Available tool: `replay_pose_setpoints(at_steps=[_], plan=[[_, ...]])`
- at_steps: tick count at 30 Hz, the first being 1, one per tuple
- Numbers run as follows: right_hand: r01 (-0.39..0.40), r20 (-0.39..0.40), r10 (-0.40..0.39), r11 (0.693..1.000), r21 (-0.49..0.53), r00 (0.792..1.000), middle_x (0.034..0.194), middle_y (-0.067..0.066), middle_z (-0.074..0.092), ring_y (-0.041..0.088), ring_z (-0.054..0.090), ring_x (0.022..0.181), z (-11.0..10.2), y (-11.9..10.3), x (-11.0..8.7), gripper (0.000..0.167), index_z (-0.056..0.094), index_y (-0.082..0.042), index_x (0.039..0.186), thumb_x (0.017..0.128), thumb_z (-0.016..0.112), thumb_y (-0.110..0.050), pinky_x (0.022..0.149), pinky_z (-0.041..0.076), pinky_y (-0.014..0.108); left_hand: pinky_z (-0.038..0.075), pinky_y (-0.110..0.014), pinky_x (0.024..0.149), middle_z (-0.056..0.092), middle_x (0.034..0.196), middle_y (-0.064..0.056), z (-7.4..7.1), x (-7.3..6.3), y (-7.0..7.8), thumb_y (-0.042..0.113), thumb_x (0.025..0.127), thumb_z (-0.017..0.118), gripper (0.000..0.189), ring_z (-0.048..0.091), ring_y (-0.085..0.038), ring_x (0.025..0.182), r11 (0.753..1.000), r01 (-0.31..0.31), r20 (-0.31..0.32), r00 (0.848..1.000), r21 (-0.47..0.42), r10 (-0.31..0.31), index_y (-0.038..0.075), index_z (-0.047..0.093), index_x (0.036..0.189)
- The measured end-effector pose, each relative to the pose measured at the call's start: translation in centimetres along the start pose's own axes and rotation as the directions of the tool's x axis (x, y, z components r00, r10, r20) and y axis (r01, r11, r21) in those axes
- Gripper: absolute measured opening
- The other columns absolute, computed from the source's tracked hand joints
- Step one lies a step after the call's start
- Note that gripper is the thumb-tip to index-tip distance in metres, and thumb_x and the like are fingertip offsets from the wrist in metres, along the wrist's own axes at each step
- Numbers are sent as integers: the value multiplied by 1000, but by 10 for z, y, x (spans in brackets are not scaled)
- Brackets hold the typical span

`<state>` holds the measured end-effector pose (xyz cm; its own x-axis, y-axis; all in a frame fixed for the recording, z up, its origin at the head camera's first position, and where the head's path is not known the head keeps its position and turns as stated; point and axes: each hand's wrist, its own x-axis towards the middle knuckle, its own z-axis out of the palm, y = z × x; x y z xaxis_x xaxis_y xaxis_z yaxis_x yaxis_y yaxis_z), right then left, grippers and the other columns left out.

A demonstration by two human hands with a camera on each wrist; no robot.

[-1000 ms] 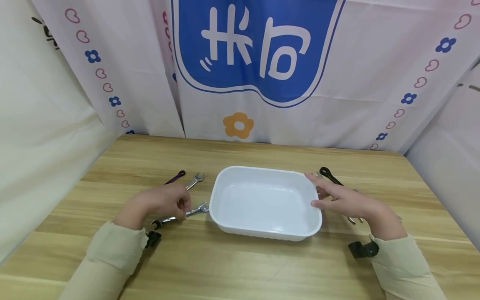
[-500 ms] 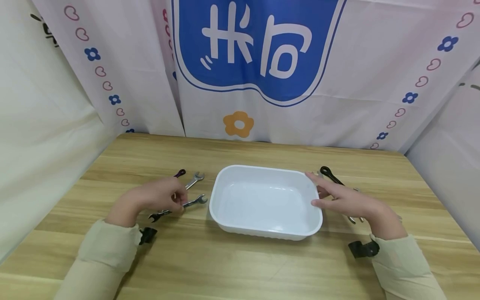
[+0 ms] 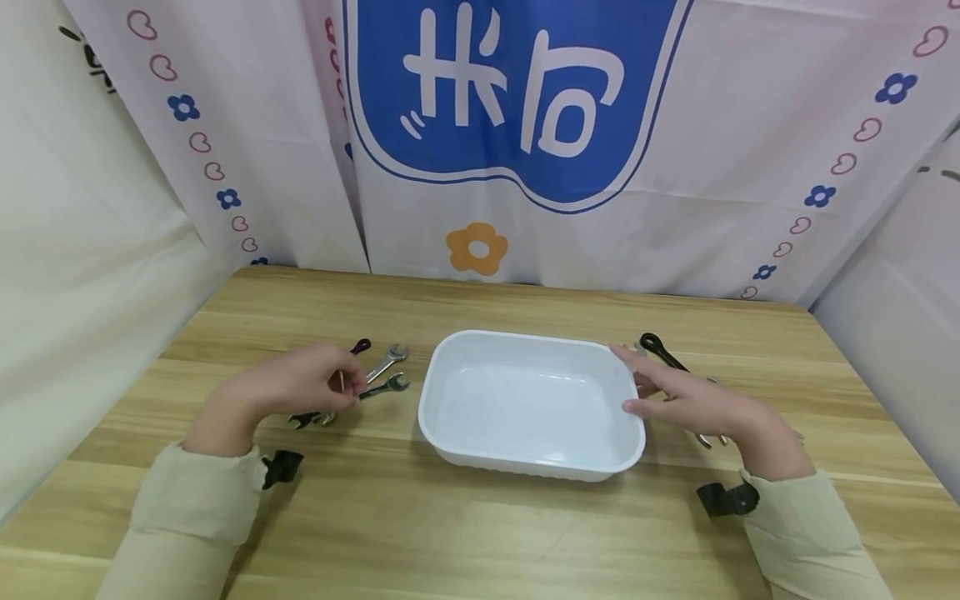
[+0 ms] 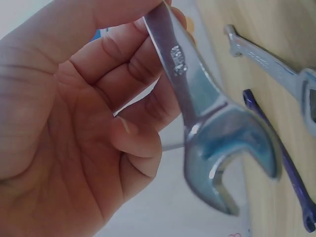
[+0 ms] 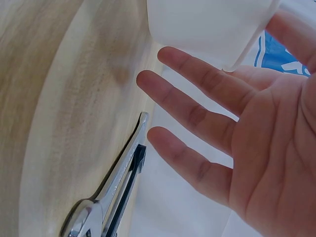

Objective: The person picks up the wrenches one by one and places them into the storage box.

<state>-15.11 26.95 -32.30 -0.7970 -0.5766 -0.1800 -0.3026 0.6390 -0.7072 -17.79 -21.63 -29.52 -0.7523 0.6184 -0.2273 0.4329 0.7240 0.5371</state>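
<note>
My left hand point(image 3: 300, 382) pinches a shiny open-end wrench point(image 4: 197, 94) by its shaft between thumb and fingers. One open jaw end of it points right in the head view, close beside a silver wrench point(image 3: 387, 362) lying on the table. A slim purple wrench point(image 4: 276, 148) lies just beyond, partly hidden by the hand in the head view. My right hand point(image 3: 686, 400) rests at the right rim of a white rectangular tray point(image 3: 525, 468), fingers extended, thumb over the rim. In the right wrist view, its fingers point(image 5: 187, 108) are spread and fairly straight.
Right of the tray, a black wrench point(image 3: 663, 352) and several silver wrench ends point(image 3: 702, 440) lie partly under my right hand. The wooden table point(image 3: 480, 542) ends at a printed cloth backdrop point(image 3: 750, 167), with white cloth on both sides.
My left hand has moved left and away from me with the wrench, whose end has drawn back from the tray toward the silver wrench. The right hand and tray have stayed put.
</note>
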Motion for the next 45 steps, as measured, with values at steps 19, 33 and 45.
replay_pose_setpoints(at_steps=[19,33,45], plan=[[-25,-1,25,1000,-4,1000,145,23,46,34,53,124,2,0,3,78,10,-8,160,101,57,-30,100,45,52,51,-25,63,63,78,7,-5,16,49,4,87,65,16,58,-12,75,987,-155,-63,986,46,157,19,68,82],[-19,3,19,1000,10,1000,141,24,48,35,54,122,1,1,3,78,10,-7,160,101,57,-28,97,48,49,53,-22,67,66,80,6,10,58,95,6,87,69,5,57,-5,74,916,-385,-46,919,114,392,9,72,90],[-47,1,47,999,10,999,147,25,42,37,52,125,0,1,0,79,10,-11,160,100,58,-30,98,47,51,50,-19,66,65,78,6,38,88,101,5,87,69,7,55,-5,73,917,-389,69,921,84,384,11,71,85]])
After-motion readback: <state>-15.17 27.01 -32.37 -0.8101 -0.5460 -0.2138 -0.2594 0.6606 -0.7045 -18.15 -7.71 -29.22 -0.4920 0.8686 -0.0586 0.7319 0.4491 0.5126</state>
